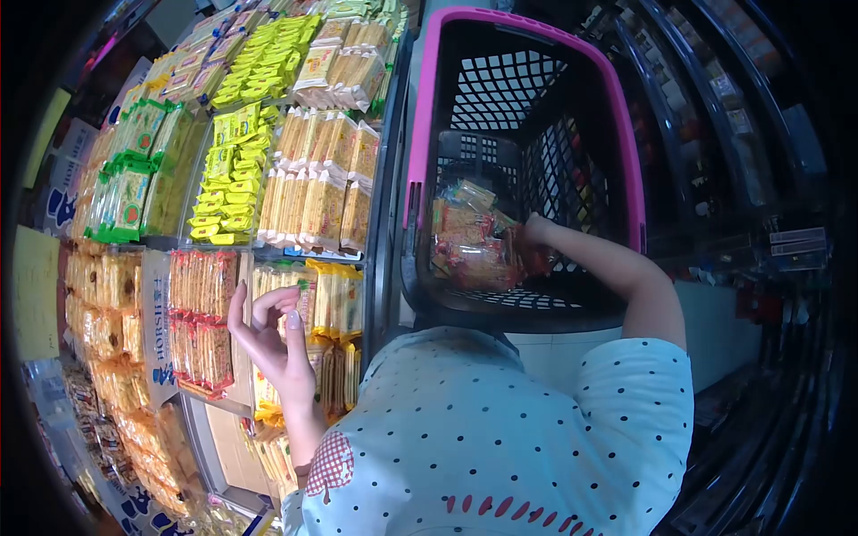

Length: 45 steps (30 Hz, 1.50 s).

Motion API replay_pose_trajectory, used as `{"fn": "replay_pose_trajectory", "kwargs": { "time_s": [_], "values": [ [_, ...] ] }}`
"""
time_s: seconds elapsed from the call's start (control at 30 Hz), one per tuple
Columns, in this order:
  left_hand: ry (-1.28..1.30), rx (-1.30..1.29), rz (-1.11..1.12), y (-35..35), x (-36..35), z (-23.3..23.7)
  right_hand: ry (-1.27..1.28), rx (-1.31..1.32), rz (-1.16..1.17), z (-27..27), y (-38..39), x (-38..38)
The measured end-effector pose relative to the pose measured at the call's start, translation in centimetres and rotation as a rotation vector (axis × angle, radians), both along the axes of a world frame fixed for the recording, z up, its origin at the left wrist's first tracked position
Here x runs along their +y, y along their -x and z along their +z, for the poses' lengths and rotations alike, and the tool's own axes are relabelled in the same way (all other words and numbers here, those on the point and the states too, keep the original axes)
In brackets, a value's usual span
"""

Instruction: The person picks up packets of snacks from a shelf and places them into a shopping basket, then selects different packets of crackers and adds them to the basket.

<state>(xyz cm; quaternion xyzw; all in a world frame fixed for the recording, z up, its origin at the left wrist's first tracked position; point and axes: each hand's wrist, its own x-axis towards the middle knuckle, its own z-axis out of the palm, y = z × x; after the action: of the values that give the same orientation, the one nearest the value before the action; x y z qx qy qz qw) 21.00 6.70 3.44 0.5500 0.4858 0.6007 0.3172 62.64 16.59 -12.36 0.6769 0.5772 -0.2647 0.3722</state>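
My left hand (pixel 284 344) is raised in front of the snack shelf with its fingers apart and bent, holding nothing that I can see. Just behind it are red-edged cracker packs (pixel 204 317) and yellow-wrapped cracker packs (pixel 335 299). My right hand (pixel 534 234) reaches down into a black shopping basket with a pink rim (pixel 633 134). It is at the right side of clear and red snack packets (pixel 474 246) lying in the basket. Its fingers are mostly hidden among them, so whether they grip a packet does not show.
Rows of other packs fill the shelf at left: green-wrapped packs (pixel 134 196), yellow-green packs (pixel 234 170), pale wafer-like packs (pixel 322 170) and orange-brown packs (pixel 107 322). A dark shelving rack (pixel 715 98) stands right of the basket.
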Motion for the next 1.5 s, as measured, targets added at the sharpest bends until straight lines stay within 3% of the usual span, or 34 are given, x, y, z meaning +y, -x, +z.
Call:
{"fn": "replay_pose_trajectory", "kwargs": {
  "time_s": [0.43, 0.6, 0.63, 0.67, 0.77, 0.83, 0.9, 0.97, 1.03, 1.17, 1.27, 1.3, 1.5],
  "values": [
    [0.127, 0.029, 0.062, 1.8, -0.7, -2.1, -0.059, -0.014, -0.146, -2.0, -5.2, -3.7],
    [0.183, 0.158, 0.078, 3.7, -1.1, -2.5, -0.095, 0.048, -0.005, -2.8, -6.4, -1.5],
    [0.195, 0.169, 0.085, 4.3, -1.2, -3.1, -0.096, 0.071, 0.051, -3.0, -3.6, 1.3],
    [0.218, 0.168, 0.097, 4.7, -1.3, -3.4, -0.124, 0.028, 0.037, -1.2, -3.0, 3.1],
    [0.245, 0.226, 0.132, 6.0, -1.2, -3.6, -0.699, 0.206, 0.088, 7.9, 1.2, 6.1],
    [0.291, 0.288, 0.182, 7.1, -1.3, -3.8, -0.849, 0.592, -0.011, 13.7, 4.9, 7.4],
    [0.277, 0.373, 0.276, 8.3, -1.4, -4.2, -1.005, 0.779, -0.010, 17.2, 8.4, 7.6],
    [0.267, 0.454, 0.352, 9.8, -1.3, -4.7, -1.005, 1.030, 0.042, 20.0, 13.0, 6.0],
    [0.159, 0.865, 0.500, 11.9, -1.7, -5.1, -0.956, 1.094, 0.188, 21.0, 16.3, 4.6],
    [0.323, 0.875, 0.680, 15.5, -3.4, -6.8, -0.900, 1.131, 0.520, 20.6, 21.1, 2.9],
    [0.383, 0.939, 0.786, 17.0, -4.6, -8.2, -0.750, 1.121, 0.554, 20.8, 23.8, 2.4],
    [0.401, 1.009, 0.831, 17.3, -4.8, -8.7, -0.770, 1.124, 0.718, 20.3, 24.1, 3.0],
    [0.436, 1.131, 0.849, 17.8, -4.9, -10.0, -0.719, 1.122, 1.009, 22.1, 29.3, 3.6]
  ]
}}
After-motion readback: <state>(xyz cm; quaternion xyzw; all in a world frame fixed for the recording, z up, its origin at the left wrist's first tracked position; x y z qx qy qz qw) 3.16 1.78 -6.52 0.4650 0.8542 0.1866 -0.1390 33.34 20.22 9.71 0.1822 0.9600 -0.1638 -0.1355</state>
